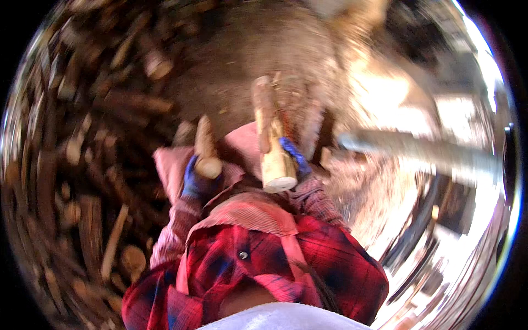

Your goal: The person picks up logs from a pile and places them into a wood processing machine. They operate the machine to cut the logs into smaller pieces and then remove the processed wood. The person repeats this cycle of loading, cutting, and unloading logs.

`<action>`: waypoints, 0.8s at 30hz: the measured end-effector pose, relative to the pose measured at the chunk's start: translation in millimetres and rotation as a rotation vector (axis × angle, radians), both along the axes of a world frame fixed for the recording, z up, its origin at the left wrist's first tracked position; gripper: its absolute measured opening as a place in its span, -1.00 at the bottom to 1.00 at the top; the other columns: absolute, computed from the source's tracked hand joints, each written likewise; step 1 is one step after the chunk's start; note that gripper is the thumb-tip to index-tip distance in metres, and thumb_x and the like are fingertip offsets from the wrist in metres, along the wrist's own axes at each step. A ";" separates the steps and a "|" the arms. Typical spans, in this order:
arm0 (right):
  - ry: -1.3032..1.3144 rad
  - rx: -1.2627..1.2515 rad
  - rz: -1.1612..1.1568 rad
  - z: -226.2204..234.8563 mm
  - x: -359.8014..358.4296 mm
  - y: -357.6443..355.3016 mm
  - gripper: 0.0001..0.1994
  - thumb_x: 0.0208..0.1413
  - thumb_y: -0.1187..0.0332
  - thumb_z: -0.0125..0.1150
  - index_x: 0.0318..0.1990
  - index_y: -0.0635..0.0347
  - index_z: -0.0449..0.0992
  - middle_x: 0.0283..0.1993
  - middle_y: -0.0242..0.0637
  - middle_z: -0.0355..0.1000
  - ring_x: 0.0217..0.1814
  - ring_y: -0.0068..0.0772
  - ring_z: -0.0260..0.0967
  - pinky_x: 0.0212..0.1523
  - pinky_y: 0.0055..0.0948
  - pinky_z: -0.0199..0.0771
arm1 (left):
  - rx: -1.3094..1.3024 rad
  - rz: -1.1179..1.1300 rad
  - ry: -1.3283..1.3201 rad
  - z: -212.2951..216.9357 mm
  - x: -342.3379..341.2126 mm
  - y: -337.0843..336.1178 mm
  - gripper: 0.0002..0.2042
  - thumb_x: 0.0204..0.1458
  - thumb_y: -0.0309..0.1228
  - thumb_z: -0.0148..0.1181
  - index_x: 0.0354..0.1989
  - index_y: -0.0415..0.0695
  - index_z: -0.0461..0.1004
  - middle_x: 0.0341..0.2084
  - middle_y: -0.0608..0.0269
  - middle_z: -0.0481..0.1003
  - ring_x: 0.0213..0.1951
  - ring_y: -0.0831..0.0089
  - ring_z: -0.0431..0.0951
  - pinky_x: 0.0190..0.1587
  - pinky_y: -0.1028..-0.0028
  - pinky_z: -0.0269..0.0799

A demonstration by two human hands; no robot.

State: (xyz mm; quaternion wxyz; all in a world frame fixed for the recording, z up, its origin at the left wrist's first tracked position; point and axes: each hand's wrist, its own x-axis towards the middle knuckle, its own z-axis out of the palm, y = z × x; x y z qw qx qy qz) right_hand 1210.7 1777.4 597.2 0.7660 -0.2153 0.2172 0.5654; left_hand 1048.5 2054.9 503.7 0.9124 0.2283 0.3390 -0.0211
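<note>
Your left hand point(197, 180), in a blue glove, was closed around the near end of a short log point(205, 147), fingers wrapped under it and the cut face showing just above the glove. Your right hand point(294, 158), also blue-gloved, was closed on a thicker, paler log point(270, 135), gripping it low down near its sawn end, with the fingers curled round the side at 3 o'clock of the wood.

The thick log stood nearly upright in the picture, its long axis running from 6 to 12 o'clock, pale cut end toward your chest and the far end pointing away toward the sawdust-covered ground point(264, 49). The short log lay almost parallel, tipped slightly to 1 o'clock, its cut end also toward you. The two were near each other but apart.

Judging from this, each log was held close to one end, so the far end had leverage on your wrist; a grip nearer the middle would have carried the weight more steadily, most of all on the heavier right-hand piece. Keeping both axes pointing away from your body would have kept the ends clear of your plaid shirt point(258, 258).

From 7 to 11 o'clock lay a blurred woodpile point(71, 165). At 3 o'clock a grey bar point(418, 148) crossed a bright, washed-out patch; what it was I cannot tell.
</note>
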 end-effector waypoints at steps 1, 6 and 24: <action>-0.004 0.009 -0.048 -0.1 -7.2 -37.6 -0.45 0.14 -0.07 0.02 0.09 0.21 0.32 -0.16 -0.09 0.44 -0.17 -0.16 0.43 -0.09 -0.25 0.47 | -0.119 0.014 0.026 -18.0 -2.1 -26.5 -0.45 -0.11 -0.06 0.23 0.05 -0.05 0.35 -0.14 0.19 0.49 -0.06 0.25 0.46 0.09 0.24 0.36; -0.190 -0.355 -0.468 30.9 -48.0 -175.0 -0.47 0.06 0.00 0.19 0.05 0.22 0.36 -0.19 -0.13 0.47 -0.22 -0.24 0.45 -0.15 -0.29 0.50 | -0.077 -0.090 0.108 -104.5 -21.0 -110.8 -0.43 -0.16 -0.10 0.28 0.05 -0.05 0.33 -0.16 0.20 0.49 -0.05 0.27 0.46 0.10 0.27 0.34; -1.203 -1.685 -0.994 235.2 -198.4 -879.7 -0.23 -0.03 0.32 0.33 0.29 0.34 0.02 0.06 -0.13 0.31 0.01 -0.31 0.33 -0.01 -0.38 0.41 | -0.089 -0.365 0.194 4.3 -45.0 -571.8 -0.41 -0.13 0.13 0.12 0.03 0.05 0.33 -0.07 0.14 0.37 -0.05 0.06 0.38 -0.06 0.09 0.43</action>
